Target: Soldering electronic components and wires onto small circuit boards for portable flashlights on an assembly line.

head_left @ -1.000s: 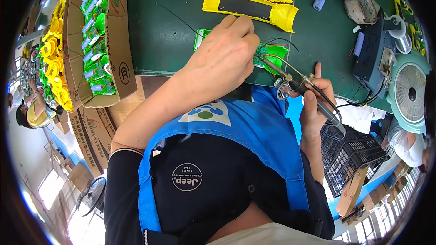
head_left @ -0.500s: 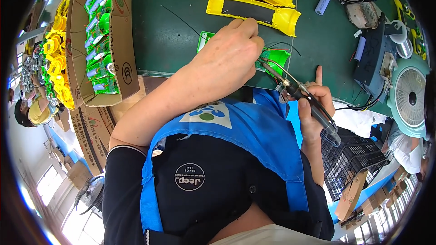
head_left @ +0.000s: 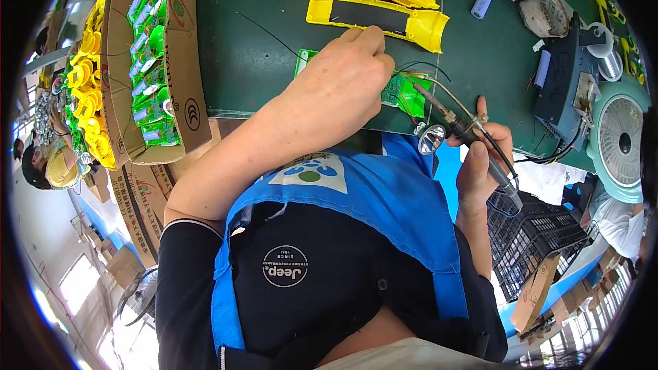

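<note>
Left hand (head_left: 343, 85) fingers press one green circuit board (head_left: 404, 90); right hand (head_left: 483, 164) grips one soldering iron (head_left: 459, 123); two yellow shells (head_left: 377, 17) beyond the board

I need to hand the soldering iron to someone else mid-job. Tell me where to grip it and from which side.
Grip the soldering iron by its dark handle, at the cable end below the right hand, coming from the person's right. The bare metal tip points up-left at the green circuit board under the left hand, so that end and the left side are best avoided.
</note>
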Available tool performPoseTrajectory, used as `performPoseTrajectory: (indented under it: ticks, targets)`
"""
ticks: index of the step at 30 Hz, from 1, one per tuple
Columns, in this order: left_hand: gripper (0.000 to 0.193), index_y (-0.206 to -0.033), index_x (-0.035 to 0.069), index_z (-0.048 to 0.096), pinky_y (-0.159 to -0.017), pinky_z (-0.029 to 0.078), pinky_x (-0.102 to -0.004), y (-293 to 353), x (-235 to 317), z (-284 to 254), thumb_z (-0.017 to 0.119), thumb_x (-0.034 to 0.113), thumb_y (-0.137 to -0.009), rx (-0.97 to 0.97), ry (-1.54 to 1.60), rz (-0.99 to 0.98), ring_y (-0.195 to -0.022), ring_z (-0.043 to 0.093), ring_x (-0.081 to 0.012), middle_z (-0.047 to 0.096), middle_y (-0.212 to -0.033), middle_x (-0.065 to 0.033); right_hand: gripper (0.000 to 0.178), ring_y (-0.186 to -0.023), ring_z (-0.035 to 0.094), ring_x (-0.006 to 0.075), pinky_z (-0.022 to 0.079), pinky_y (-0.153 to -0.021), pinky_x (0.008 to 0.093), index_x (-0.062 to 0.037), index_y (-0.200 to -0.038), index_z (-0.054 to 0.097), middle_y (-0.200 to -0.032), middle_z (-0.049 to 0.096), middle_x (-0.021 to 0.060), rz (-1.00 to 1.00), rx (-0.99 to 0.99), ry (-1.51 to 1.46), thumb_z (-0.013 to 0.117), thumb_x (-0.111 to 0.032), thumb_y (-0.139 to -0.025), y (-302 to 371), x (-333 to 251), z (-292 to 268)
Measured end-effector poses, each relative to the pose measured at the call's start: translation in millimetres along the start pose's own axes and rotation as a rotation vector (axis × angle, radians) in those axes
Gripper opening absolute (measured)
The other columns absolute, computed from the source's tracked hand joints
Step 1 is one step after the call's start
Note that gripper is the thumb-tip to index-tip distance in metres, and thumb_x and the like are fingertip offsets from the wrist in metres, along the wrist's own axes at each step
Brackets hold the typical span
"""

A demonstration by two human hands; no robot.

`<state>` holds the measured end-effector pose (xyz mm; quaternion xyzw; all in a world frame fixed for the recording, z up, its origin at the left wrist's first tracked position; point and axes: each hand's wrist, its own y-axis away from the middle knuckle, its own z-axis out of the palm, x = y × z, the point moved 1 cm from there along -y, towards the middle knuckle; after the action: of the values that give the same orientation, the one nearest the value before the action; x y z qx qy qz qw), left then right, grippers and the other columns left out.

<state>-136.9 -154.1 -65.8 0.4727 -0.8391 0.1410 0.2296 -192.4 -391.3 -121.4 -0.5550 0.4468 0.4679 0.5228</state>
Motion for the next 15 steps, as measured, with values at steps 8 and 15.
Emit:
performPoseTrajectory:
  ticks: [8,15]
  targets:
    - [0.01,-0.072,-0.004,0.053,-0.078,0.048,-0.0396,0.6,-1.2,0.3,0.063,-0.005,-0.069,0.009,0.002,0.009,-0.089,0.055,-0.0319,0.052,-0.09,-0.0155,0.033,-0.071,0.065,0.0149,0.022,-0.111,0.0551,-0.0025,-0.103,0.045,-0.082,0.064,0.0123,-0.126,0.092,0.012,0.065,-0.024,-0.088,-12.5,-5.2,3.1]
    - [0.01,-0.071,-0.003,0.053,-0.077,0.048,-0.0389,3.7,-2.8,1.8,0.062,-0.006,-0.068,0.024,0.008,0.011,-0.089,0.054,-0.0313,0.052,-0.09,-0.0149,0.036,-0.069,0.06,0.0218,0.049,-0.071,0.0348,-0.0021,-0.109,0.041,-0.086,0.062,0.0219,-0.205,0.114,0.133,0.059,-0.027,-0.091,-37.9,-16.8,20.3]
